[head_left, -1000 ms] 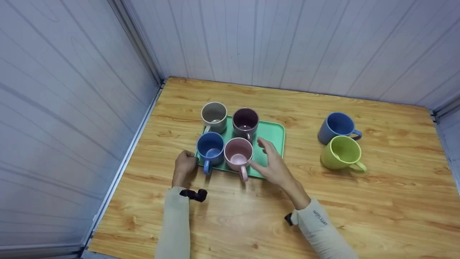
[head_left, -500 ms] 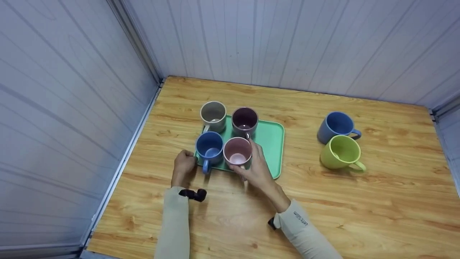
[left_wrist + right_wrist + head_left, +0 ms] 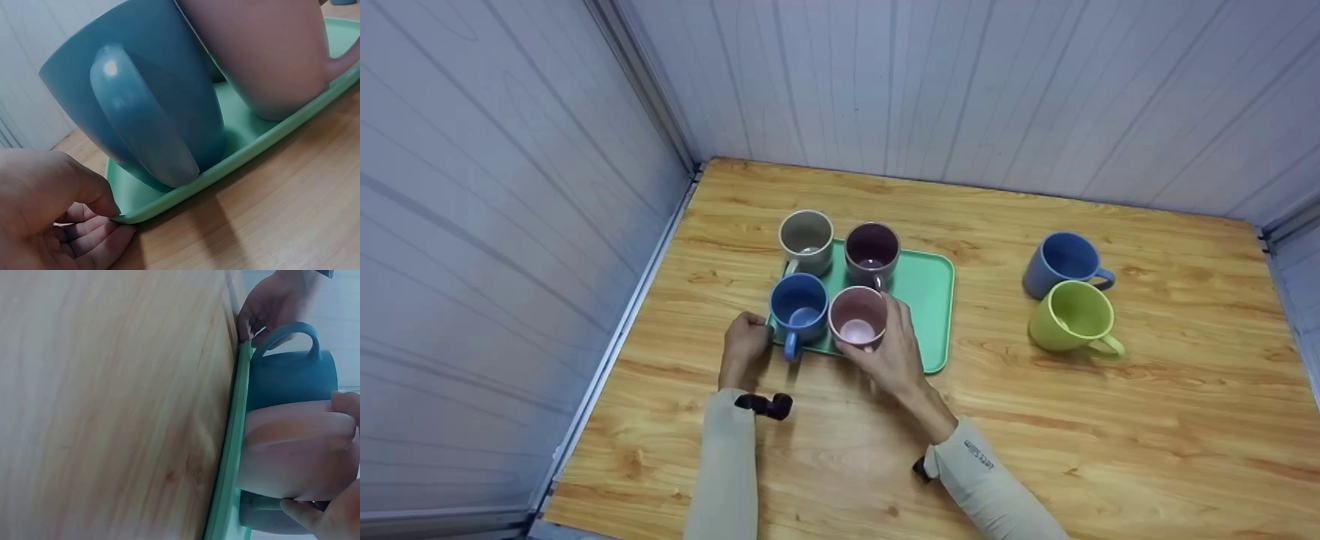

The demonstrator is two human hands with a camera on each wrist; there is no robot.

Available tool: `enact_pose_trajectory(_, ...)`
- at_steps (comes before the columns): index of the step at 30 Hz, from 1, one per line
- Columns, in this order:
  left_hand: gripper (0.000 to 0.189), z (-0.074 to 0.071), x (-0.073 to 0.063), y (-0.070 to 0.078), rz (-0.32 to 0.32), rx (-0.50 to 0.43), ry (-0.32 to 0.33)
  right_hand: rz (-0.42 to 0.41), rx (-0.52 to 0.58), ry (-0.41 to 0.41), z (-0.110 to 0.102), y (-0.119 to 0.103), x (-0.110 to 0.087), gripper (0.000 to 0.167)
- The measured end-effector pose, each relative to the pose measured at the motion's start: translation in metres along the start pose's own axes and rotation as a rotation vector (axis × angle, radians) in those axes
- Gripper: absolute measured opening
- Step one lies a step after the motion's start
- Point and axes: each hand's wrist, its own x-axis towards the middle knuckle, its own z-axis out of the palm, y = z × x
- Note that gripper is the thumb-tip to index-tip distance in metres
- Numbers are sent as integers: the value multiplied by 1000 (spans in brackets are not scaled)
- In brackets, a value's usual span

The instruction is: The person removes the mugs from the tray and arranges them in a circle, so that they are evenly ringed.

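Observation:
My left hand (image 3: 745, 343) pinches the near-left corner of a green tray (image 3: 928, 300); in the left wrist view its thumb lies over the rim and its fingers under it. My right hand (image 3: 894, 358) grips a pink mug (image 3: 851, 319) round its right side. The pink mug stands upright at the tray's front, right beside a blue mug (image 3: 799, 304) whose handle points toward me. Behind them on the tray stand a grey mug (image 3: 808, 241) and a dark purple mug (image 3: 872, 247). My right hand partly covers the pink mug's handle in the head view.
On the wooden table (image 3: 1170, 450) to the right stand another blue mug (image 3: 1054, 266) and a yellow-green mug (image 3: 1069, 322), close together, handles to the right. Pale panel walls (image 3: 900, 97) rise behind and at the left. Bare green surface shows on the tray's right part.
My right hand has moved left from beside the pink mug and closed round it. My left hand has stayed at the tray's corner. The mugs stand about where they were.

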Motion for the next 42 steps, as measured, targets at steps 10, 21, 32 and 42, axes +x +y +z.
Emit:
enact_pose_trajectory(10, 24, -1, -1, -2, 9, 16, 2, 2, 40, 8, -20, -8, -7, 94)
enact_pose_trajectory(21, 23, -2, -3, -1, 12, -2, 5, 43, 27, 27, -69, -3, -14, 94)
enact_pose_trajectory(32, 23, -2, -4, 2, 0, -12, -20, 74, -3, 55, -130, 28, -27, 97)
enact_pose_trajectory(42, 23, -1, -3, 2, -1, -32, -23, 80, -66, 80, -172, 61, -46, 97)
